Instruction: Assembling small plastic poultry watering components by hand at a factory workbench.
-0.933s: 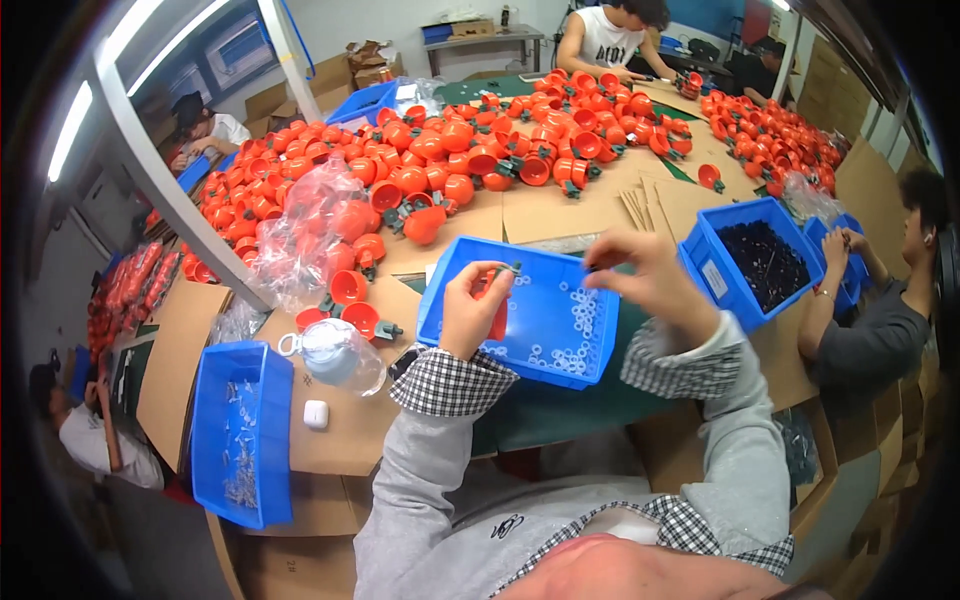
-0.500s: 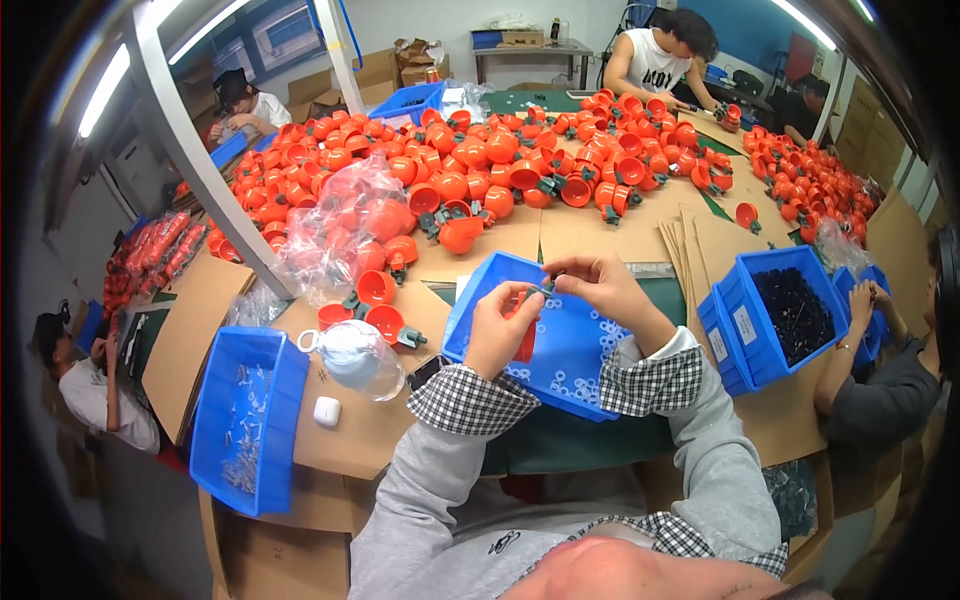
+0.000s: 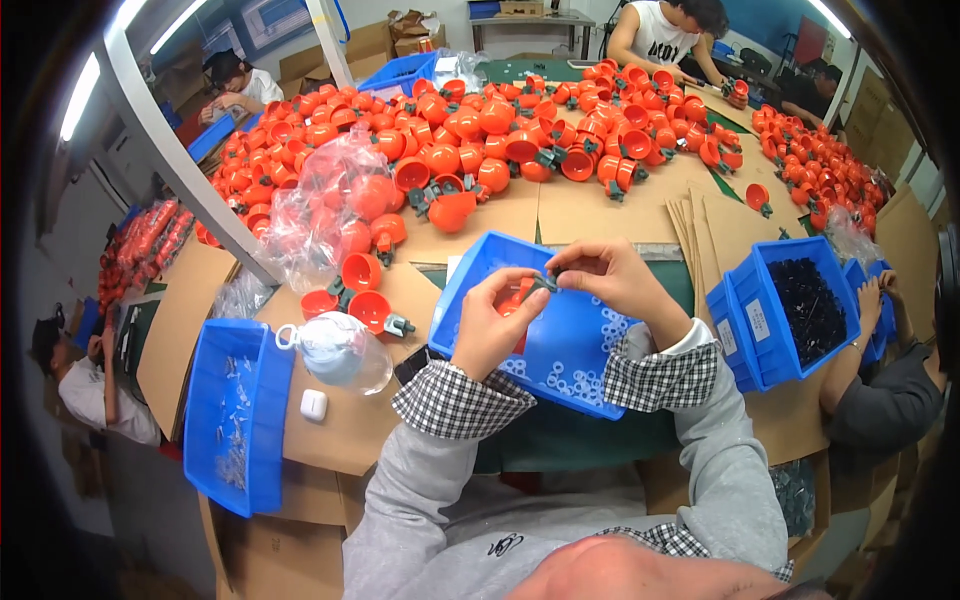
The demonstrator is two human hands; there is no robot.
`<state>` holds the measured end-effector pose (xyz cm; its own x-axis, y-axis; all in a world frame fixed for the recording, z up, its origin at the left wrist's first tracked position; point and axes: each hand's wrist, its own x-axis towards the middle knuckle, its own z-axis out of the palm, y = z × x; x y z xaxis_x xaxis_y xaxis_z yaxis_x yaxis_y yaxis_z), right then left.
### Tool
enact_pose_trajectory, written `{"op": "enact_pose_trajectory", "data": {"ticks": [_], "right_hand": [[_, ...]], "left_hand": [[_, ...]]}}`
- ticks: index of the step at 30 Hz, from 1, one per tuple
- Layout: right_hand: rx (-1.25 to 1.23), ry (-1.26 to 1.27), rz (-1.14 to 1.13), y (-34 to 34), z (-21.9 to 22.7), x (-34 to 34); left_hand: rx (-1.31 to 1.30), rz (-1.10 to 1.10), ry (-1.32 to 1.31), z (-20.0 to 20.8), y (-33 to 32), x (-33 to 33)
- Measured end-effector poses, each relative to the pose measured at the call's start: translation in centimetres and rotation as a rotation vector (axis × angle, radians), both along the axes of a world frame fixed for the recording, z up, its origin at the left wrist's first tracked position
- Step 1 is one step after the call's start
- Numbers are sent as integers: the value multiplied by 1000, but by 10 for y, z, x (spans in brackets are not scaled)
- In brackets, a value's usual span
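My left hand (image 3: 490, 320) is closed around a red plastic cup (image 3: 521, 343) with a dark grey-green fitting (image 3: 541, 285), mostly hidden by my fingers. Close beside it, my right hand (image 3: 608, 278) pinches a small black part (image 3: 558, 271) at the end of the fitting; whether the two are joined I cannot tell. Both hands are above a blue bin (image 3: 548, 352) that holds many small white translucent rings (image 3: 565, 380).
Red cups (image 3: 470, 125) are heaped across the cardboard-covered table, some under clear plastic (image 3: 318, 200). At left stand a blue bin of clear small parts (image 3: 268, 420), a bottle (image 3: 345, 355) and a white case (image 3: 314, 404). Black parts (image 3: 800, 300) fill a bin at right. Other people work around.
The view has shifted slightly. My hands stay together over the bin, with the fitting and the black part turned a little between my fingers.
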<state>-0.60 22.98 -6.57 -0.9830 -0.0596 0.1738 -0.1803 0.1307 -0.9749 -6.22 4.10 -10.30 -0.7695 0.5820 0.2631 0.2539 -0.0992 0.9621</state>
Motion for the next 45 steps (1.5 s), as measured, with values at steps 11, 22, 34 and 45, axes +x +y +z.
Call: {"op": "enact_pose_trajectory", "data": {"ticks": [11, 22, 34, 45], "right_hand": [[112, -6, -58, 0, 4, 2], [20, -25, -104, -5, -19, -5], [108, 34, -109, -8, -2, 7], [143, 40, -26, 0, 5, 5]], "left_hand": [[-46, 197, 339, 4, 2, 5], [-238, 425, 833, 9, 1, 12], [-104, 397, 748, 5, 2, 14], [-47, 262, 504, 11, 0, 11]]}}
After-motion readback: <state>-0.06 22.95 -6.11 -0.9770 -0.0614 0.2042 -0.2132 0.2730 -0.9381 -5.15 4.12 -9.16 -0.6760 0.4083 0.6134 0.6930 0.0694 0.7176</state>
